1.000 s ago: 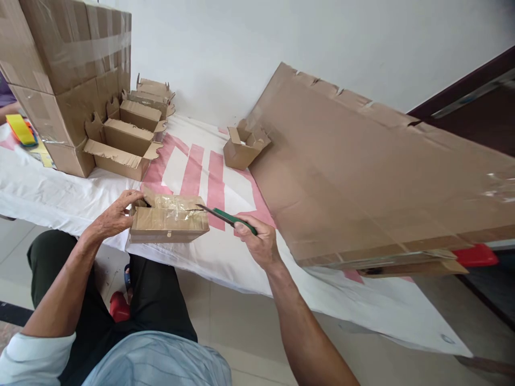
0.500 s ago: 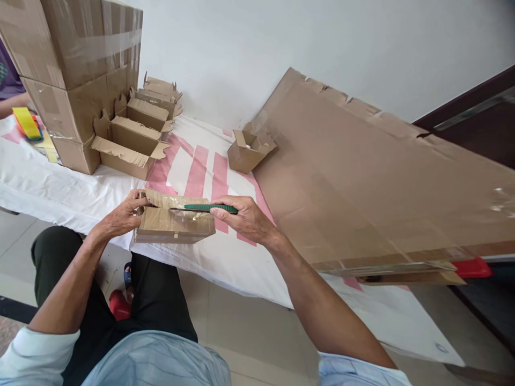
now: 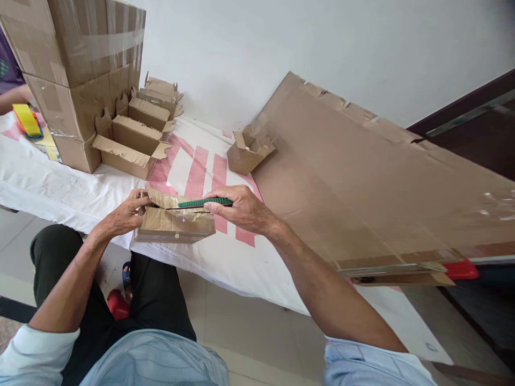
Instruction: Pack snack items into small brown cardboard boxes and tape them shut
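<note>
A small brown cardboard box [image 3: 175,228] lies at the front edge of the cloth-covered table, its taped top partly parted along the middle. My left hand [image 3: 124,213] grips the box at its left end, fingertips at the opening. In my right hand [image 3: 241,208] is a green-handled knife [image 3: 201,203], held nearly level over the top of the box. The knife's tip points left and meets the taped seam between the flaps.
Open boxes [image 3: 134,142] stand in a row beside a tall stack of taped cartons [image 3: 80,102]. One small open box [image 3: 249,153] touches a big cardboard sheet [image 3: 354,182]. A person's hand [image 3: 18,97] is near a yellow tape roll [image 3: 27,120].
My right hand and the knife have moved slightly left and up along the box. The box and my left hand have barely moved. The other person's hand shows more at the left.
</note>
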Tool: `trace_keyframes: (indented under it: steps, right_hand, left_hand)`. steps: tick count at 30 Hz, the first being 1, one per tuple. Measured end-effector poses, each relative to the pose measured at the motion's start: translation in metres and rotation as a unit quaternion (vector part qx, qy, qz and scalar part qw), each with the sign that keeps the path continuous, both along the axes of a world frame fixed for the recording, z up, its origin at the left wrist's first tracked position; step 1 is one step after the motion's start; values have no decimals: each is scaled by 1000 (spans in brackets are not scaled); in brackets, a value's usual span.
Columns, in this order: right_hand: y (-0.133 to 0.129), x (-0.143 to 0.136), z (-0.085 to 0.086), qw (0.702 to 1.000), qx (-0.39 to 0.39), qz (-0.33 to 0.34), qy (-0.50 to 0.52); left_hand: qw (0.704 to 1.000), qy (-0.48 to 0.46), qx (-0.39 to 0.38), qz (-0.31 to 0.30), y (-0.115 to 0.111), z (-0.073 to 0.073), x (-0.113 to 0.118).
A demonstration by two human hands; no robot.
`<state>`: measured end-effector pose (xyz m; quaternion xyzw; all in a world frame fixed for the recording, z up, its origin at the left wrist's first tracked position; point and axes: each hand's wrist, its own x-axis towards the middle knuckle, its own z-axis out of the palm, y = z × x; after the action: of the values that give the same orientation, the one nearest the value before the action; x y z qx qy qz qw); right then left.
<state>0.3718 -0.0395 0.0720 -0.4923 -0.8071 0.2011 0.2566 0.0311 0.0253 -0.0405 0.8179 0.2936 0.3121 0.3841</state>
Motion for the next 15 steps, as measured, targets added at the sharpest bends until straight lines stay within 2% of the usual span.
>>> trace_keyframes:
  steps: [4,15]
  right_hand:
    - [-3,0,4,1000,5,-7,10]
    - [-1,-9,4,1000,0,6,-25]
  left_hand:
    - [1000,0,-1,1,-1,1,0]
    - [1000,-3,-24,3,-1,-1,0]
